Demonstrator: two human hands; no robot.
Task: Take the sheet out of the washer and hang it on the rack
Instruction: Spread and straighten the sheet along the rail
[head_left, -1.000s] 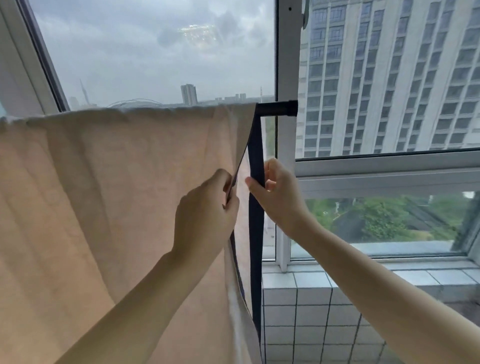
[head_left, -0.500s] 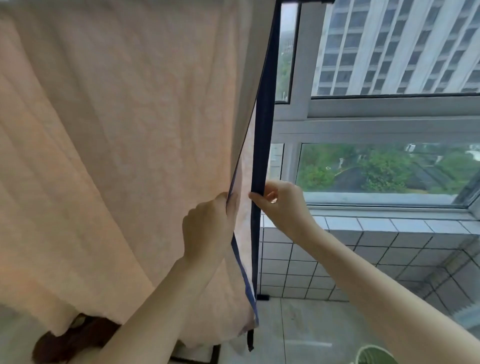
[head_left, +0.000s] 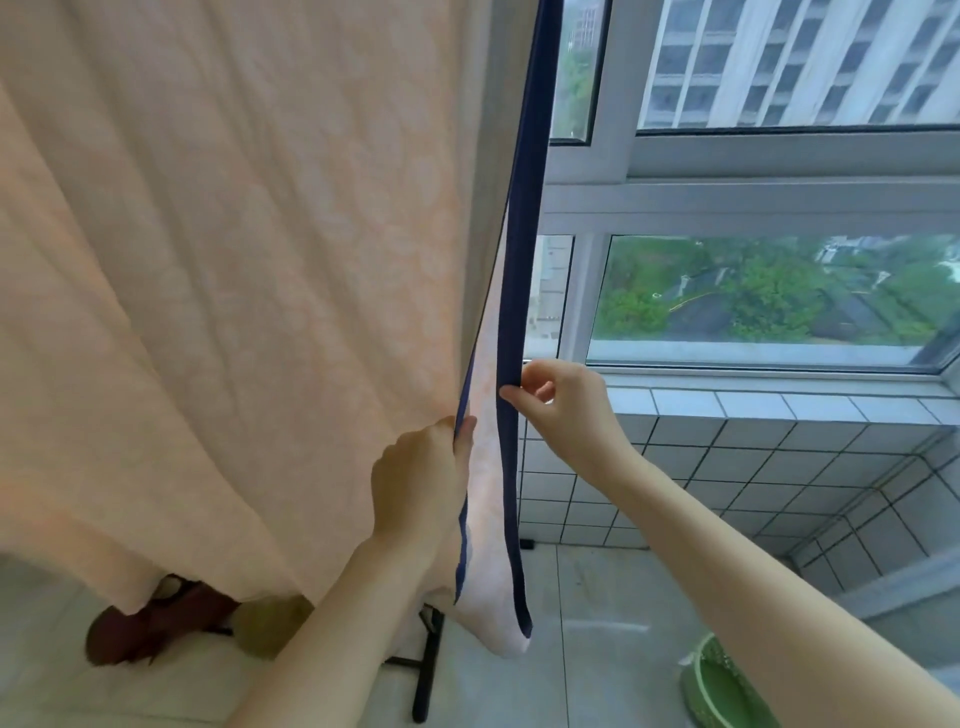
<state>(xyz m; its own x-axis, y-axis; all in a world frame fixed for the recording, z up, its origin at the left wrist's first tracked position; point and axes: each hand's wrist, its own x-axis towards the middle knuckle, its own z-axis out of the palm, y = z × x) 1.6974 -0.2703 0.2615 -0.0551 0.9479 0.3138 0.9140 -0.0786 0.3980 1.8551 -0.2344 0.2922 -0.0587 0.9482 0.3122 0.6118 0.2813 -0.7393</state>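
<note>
A: Sheet (head_left: 234, 260) first. Peach, faint pattern, fills the left half of the view. It hangs in two layers from above, and the top of the drape is out of frame.

B: So it's on the rack?

A: I judge so. Of the rack (head_left: 426, 670) only a black foot shows, on the floor (head_left: 597, 597) under the hem. Far right is a window (head_left: 779, 202) over a tiled wall (head_left: 727, 467). In the near right corner sits a green basin (head_left: 722, 691). Low left, something brown (head_left: 145, 623) pokes out under the hem; can't tell what it is.

B: Hands?

A: Left hand (head_left: 421, 478) is clenched round the edge of the near layer. Right hand (head_left: 561, 400) pinches the navy border (head_left: 511, 312) of the far layer between thumb and forefinger. The hands are close beside each other, with the two edges held apart.

B: Step?

A: Looks like evening the edges and straightening the drape. Task seems near its end.

B: Risks?

A: Four.
- **Uneven pull:** a harder pull down on one layer likely slides the sheet over the top, so that side's hem reaches the floor and picks up dirt.
- **Sideways tug:** the rack could rock on that narrow foot.
- **Low hem:** it hangs close to the brown object, and slack on the left could settle onto it.
- **Thin pinch:** the right hand's light hold may slip off the border if the cloth is damp.
</note>
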